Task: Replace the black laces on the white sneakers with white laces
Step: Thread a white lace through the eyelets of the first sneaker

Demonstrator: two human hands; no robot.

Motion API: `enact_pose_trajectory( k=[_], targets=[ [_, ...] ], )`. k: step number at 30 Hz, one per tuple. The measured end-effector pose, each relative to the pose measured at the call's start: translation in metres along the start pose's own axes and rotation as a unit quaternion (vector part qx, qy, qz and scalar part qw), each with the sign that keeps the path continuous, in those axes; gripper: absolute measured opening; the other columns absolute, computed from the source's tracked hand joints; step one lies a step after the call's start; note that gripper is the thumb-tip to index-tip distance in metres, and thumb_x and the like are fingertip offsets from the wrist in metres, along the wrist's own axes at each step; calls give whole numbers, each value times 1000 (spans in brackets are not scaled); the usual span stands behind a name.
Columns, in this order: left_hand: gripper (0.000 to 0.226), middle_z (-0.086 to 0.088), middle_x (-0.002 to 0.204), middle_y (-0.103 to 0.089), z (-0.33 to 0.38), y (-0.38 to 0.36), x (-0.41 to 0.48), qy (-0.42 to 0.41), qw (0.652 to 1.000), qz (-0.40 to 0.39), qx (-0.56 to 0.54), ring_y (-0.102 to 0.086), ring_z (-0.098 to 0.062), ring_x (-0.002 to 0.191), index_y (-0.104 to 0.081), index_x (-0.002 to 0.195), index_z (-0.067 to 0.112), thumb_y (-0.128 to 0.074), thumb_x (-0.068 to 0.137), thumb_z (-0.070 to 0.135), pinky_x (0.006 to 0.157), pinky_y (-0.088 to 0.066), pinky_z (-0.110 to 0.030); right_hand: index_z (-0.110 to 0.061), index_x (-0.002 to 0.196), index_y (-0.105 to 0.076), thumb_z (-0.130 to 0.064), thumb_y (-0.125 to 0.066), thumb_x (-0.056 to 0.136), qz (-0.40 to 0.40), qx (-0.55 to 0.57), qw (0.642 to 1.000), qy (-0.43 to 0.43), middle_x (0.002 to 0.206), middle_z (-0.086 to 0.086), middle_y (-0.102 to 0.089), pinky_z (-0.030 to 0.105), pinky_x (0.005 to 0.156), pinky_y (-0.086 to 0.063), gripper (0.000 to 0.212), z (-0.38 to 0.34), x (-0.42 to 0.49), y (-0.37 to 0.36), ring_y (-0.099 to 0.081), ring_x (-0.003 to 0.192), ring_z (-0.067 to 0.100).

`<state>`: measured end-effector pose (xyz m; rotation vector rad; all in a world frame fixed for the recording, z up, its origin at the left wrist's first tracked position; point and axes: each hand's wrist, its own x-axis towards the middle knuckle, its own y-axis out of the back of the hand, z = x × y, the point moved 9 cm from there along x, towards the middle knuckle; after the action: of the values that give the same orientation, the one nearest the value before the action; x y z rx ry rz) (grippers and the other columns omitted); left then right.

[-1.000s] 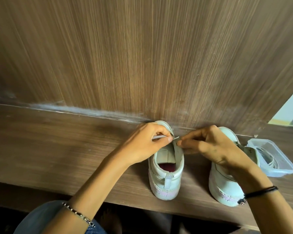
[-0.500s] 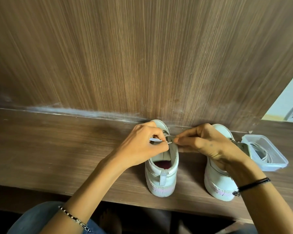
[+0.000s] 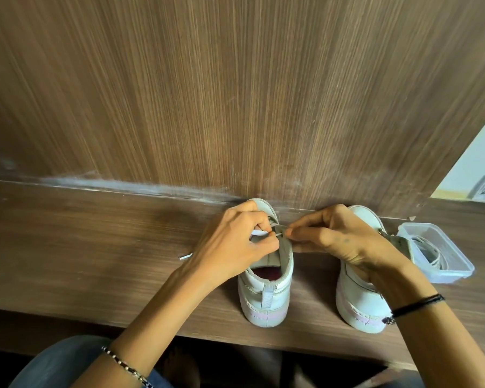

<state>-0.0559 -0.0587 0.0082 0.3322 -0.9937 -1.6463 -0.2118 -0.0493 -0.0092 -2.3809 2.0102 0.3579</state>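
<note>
Two white sneakers are standing on the table (image 3: 95, 247), toes at the foot of the wood panel (image 3: 235, 107), heels nearing the front edge. Bare table is stretching away leftward; a clear tub (image 3: 459, 271) of laces is crowding the right sneaker (image 3: 359, 301). Over the left sneaker (image 3: 266, 298), the left grip (image 3: 235, 247) is pinching a white lace (image 3: 259, 233), while the right grip (image 3: 336, 239) is pinching that sneaker's eyelet flap beside the lace's tip.

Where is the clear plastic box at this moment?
In the head view, the clear plastic box sits far right on the wooden ledge, just beside the right sneaker.
</note>
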Motion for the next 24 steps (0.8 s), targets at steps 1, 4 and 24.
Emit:
enact_pose_trajectory(
  k=[1,4,24],
  targets=[
    [13,30,89,-49,0,0,0,-1,1000,3,3,-53,-16,73,-68,75,21,-71,84,30,64,-43,-34,9,93,-77,6,-69,89,1,-2,1000,0,91,19,-78,19,73,-59,9,0,0,0,-77,83,18],
    [15,17,83,-48,5,1,-2,-14,999,18,30,-52,-16,72,-66,76,20,-70,85,31,62,-39,-32,9,94,-77,5,-69,90,1,-10,1000,0,93,20,-78,21,75,-60,10,-1,0,0,-77,87,21],
    [26,15,89,-61,7,0,-8,-75,985,102,119,-56,-6,83,-75,88,32,-57,93,50,60,-33,-25,7,94,-75,1,-71,90,2,1,1000,-14,94,18,-78,18,73,-59,9,8,6,1,-76,83,16]
  ],
)
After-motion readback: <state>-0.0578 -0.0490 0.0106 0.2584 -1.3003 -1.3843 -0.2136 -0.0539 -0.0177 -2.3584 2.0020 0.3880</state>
